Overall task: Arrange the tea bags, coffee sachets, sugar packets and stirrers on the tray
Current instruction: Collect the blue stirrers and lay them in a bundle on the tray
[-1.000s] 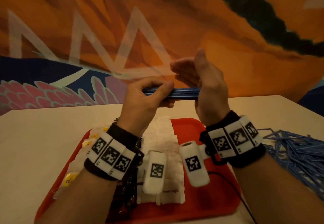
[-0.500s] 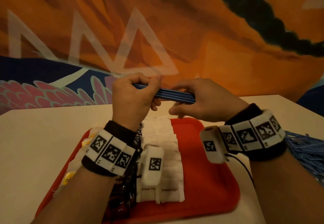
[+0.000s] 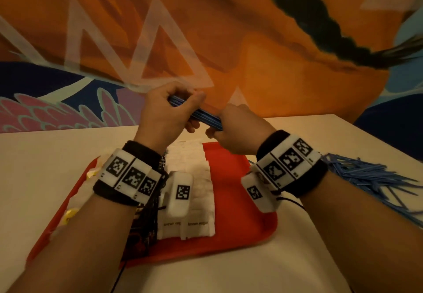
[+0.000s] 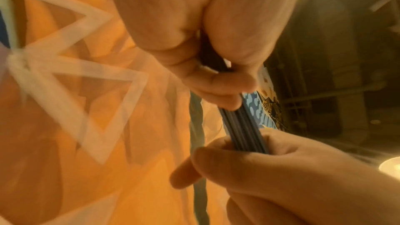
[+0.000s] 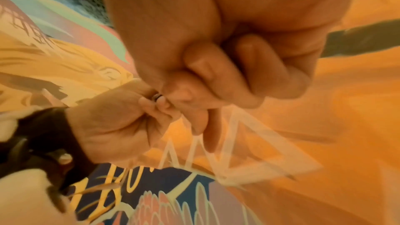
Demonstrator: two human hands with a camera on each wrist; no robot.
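A bundle of blue stirrers (image 3: 201, 115) (image 4: 243, 126) is held in the air above the far edge of the red tray (image 3: 238, 201). My left hand (image 3: 174, 109) grips its left end and my right hand (image 3: 231, 127) grips its right end, which sits lower. White sugar packets (image 3: 194, 185) lie in a row down the tray's middle. Dark coffee sachets (image 3: 143, 226) lie left of them, partly under my left forearm. Tea bags with yellow tags (image 3: 71, 213) line the tray's left side. In the right wrist view my right fingers (image 5: 218, 74) are curled, and the bundle is mostly hidden.
A loose heap of blue stirrers (image 3: 366, 178) lies on the pale table (image 3: 45, 178) to the right of the tray. A painted orange wall (image 3: 251, 52) rises right behind the table. A thin black cable (image 3: 295, 201) trails across the tray's right edge.
My right hand went from open, pressing the bundle's end, to gripping it. The bundle has tilted so its right end is lower, and both hands have drifted slightly left.
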